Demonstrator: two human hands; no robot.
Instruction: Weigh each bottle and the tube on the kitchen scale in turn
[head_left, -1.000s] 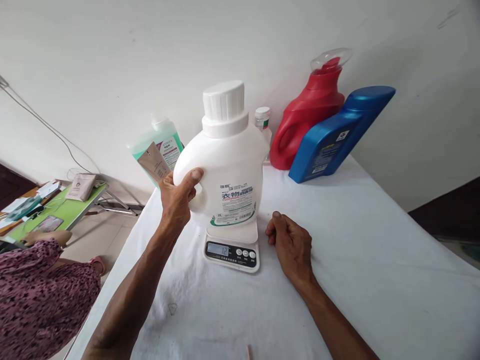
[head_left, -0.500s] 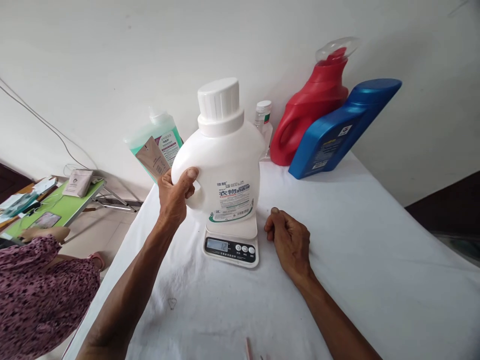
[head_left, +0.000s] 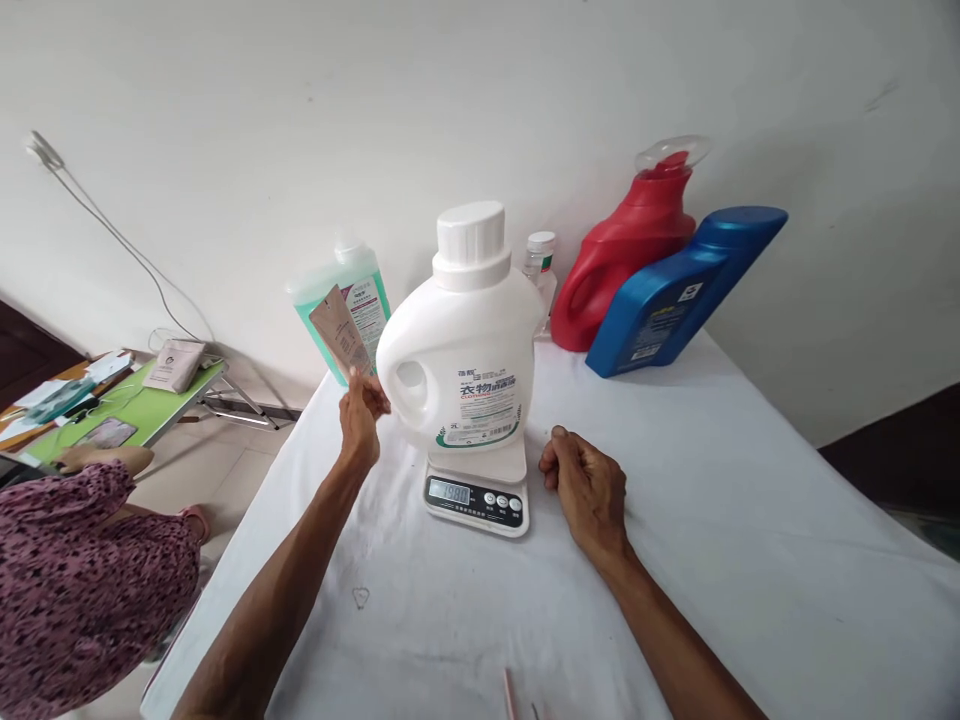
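Note:
A large white capped detergent jug (head_left: pixel 469 330) stands on the white kitchen scale (head_left: pixel 476 505), whose display appears to read 1980. My left hand (head_left: pixel 361 415) is just left of the jug, off its handle, with loosely curled fingers and nothing visible in them. To the right of the scale, my right hand (head_left: pixel 589 490) rests closed on the white tablecloth (head_left: pixel 720 560). Behind my left hand, a brown card tag (head_left: pixel 339 330) lies against a bottle of green liquid (head_left: pixel 367 285).
At the back right stand a red jug (head_left: pixel 619 260) and a tilted-looking blue bottle (head_left: pixel 675 295). A small clear bottle (head_left: pixel 541 265) is partly hidden behind the white jug. Another person's patterned sleeve (head_left: pixel 75 500) shows at left, by a green table (head_left: pixel 150 410).
My left hand has let go of the jug's handle and drawn away to its left. The scale's reading has jumped from about 12 to 1980. My right hand stays in place.

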